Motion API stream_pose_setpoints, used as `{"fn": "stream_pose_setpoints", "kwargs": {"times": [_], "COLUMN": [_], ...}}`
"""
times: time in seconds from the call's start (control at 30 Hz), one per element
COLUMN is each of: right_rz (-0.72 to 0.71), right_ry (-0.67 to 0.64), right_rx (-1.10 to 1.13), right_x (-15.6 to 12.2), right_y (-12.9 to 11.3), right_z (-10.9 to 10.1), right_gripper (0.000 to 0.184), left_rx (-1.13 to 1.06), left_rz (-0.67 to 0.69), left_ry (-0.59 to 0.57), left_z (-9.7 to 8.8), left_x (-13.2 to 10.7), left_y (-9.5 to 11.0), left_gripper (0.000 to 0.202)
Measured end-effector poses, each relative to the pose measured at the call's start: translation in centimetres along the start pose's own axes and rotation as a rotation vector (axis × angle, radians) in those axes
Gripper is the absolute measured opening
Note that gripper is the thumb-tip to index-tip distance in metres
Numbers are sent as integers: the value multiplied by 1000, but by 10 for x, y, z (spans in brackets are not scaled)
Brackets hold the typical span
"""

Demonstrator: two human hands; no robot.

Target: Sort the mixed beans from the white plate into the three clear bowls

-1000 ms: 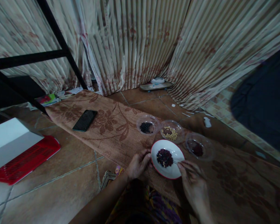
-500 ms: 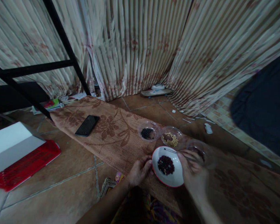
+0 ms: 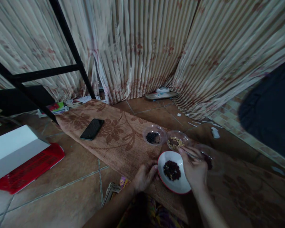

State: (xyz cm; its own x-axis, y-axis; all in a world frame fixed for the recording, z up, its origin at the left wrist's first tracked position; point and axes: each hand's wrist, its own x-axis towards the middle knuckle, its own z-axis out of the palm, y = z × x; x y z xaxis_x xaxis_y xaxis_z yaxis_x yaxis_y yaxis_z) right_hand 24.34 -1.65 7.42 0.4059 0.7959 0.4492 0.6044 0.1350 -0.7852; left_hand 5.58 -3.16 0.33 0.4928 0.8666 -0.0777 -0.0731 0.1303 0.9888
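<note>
A white bowl with a red rim (image 3: 165,185) holds a heap of mixed dark beans (image 3: 172,170). At its left edge my left hand (image 3: 145,174) pinches the rim between thumb and fingers. My right hand (image 3: 195,169) is closed around thin metal tweezers (image 3: 193,155), above the bowl's right side. Their tips reach the near edge of a clear plastic bowl (image 3: 188,139) of yellow beans (image 3: 175,143); whether they grip a bean is too small to tell. Left of it stands a clear bowl (image 3: 145,130) with black beans (image 3: 152,137). A third clear bowl (image 3: 212,152) with dark red beans is partly behind my right hand.
A brown patterned cloth (image 3: 123,155) covers the narrow table, with a black phone (image 3: 92,129) on its left part. A black metal frame (image 3: 72,47) rises at the left. A white and red box (image 3: 26,164) lies left; a skateboard (image 3: 160,96) rests by the curtain.
My right hand has moved the tweezers up and away from the white bowl to the yellow beans. My left hand stays on the rim. The whole view has shifted slightly.
</note>
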Motion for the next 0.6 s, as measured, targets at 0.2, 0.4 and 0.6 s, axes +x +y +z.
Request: {"fn": "stream_pose_setpoints", "kwargs": {"times": [0.2,0.4,0.6], "right_rz": [260,321,368], "right_ry": [27,-47,-94], "right_rx": [-23,-63,-57], "right_x": [-38,-71,-84], "right_y": [7,25,30], "right_z": [-50,-78,-75], "right_gripper": [33,32,36], "left_rx": [11,28,21], "left_rz": [-7,-7,-27], "left_ry": [-23,-19,-25], "left_z": [-1,0,0], "left_x": [0,0,0], "left_y": [4,7,7], "left_gripper": [47,46,45]}}
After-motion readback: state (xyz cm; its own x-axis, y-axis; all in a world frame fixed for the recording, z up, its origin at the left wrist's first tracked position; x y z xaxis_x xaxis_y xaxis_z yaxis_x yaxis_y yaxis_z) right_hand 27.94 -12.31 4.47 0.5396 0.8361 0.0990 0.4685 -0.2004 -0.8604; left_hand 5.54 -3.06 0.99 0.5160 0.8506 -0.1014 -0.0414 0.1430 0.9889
